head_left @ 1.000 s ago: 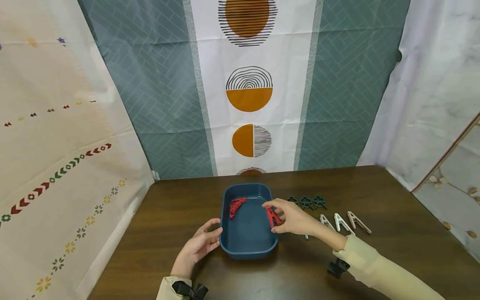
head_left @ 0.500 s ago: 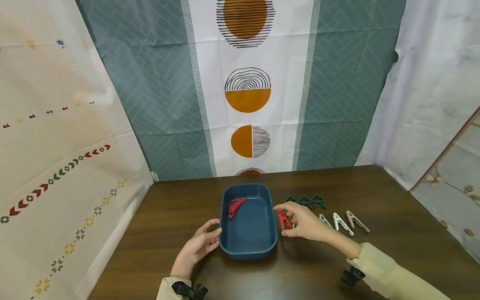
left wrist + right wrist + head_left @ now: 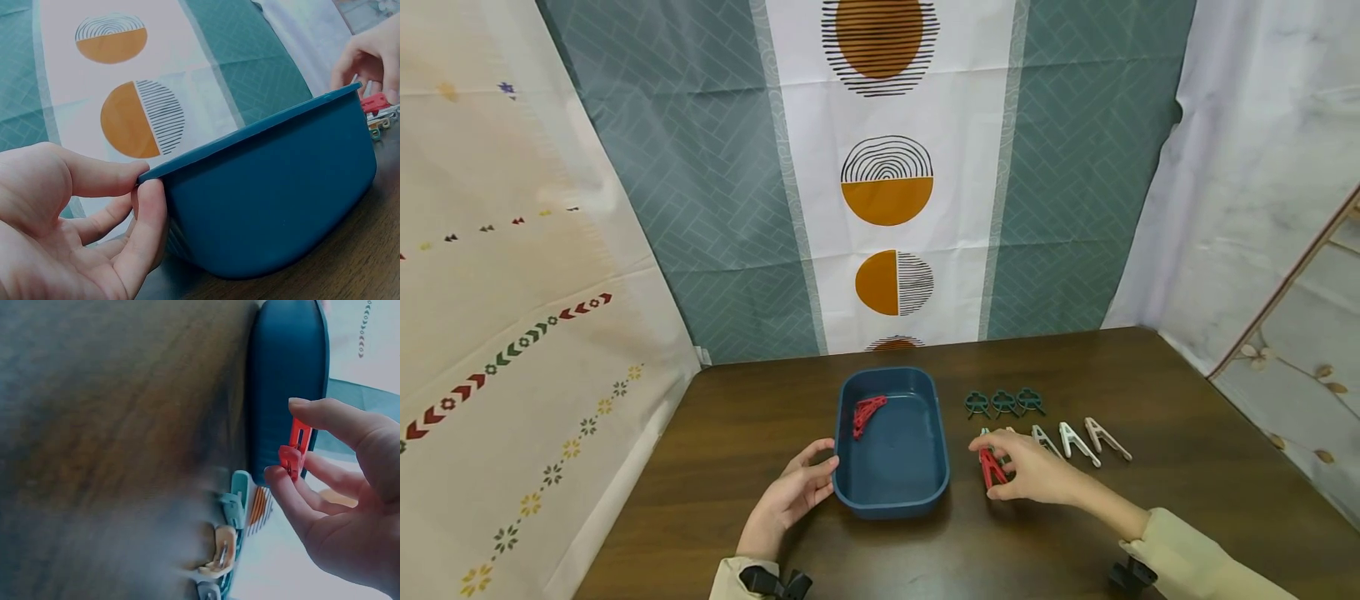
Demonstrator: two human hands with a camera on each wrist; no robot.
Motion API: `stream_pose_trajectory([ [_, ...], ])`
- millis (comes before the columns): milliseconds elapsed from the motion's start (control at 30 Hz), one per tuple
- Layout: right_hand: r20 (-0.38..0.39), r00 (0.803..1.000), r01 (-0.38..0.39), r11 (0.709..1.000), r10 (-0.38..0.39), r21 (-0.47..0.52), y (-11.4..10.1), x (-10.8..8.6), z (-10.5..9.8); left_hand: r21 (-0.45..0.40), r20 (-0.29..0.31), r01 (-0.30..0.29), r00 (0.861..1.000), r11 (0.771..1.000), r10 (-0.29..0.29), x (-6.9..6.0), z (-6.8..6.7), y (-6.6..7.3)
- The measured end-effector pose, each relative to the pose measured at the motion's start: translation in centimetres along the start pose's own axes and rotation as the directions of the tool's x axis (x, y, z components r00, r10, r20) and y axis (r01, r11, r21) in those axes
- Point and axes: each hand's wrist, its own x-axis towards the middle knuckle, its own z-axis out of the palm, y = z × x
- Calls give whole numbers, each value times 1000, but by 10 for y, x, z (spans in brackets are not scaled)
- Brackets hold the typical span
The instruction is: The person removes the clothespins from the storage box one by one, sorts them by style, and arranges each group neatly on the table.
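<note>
A blue bin (image 3: 891, 467) stands on the table, with red clips (image 3: 867, 414) at its upper left inside. My left hand (image 3: 797, 492) pinches the bin's left rim between thumb and fingers, seen closely in the left wrist view, where the bin (image 3: 269, 194) fills the middle. To the right of the bin, my right hand (image 3: 1037, 471) holds a red clip (image 3: 992, 470) between thumb and fingers. In the right wrist view the red clip (image 3: 299, 444) is pinched by the right hand (image 3: 350, 487), with the bin (image 3: 284, 387) behind it.
Three dark green clips (image 3: 1003, 402) lie in a row right of the bin. Below them is a row of pale clips, with a white one (image 3: 1078, 443) and a beige one (image 3: 1107, 438) at its right; my right hand partly covers the row. Patterned cloths hang around the table (image 3: 760, 400).
My right hand has moved right, from over the bin's right side to the table beside it, carrying the red clip. My left hand stays at the bin's rim.
</note>
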Motion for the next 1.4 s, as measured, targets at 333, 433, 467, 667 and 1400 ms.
stream_pose_trajectory([
  [333,83,996,-46,997,42,55,2,-10,3,-1,-5,6,1000,1000,-6,1,0,1],
  [433,96,995,-44,997,39,55,2,-13,7,-1,-7,7,1000,1000,-7,0,0,0],
  [467,101,994,-39,998,33,54,2,-14,9,1,-10,7,1000,1000,-7,-1,0,0],
  [667,90,996,-21,999,25,-43,-1,-18,19,24,-26,14,1000,1000,-14,-3,1,1],
  [1400,7,995,95,973,-96,-211,-14,-6,12,121,-68,2,998,993,7,-4,6,5],
])
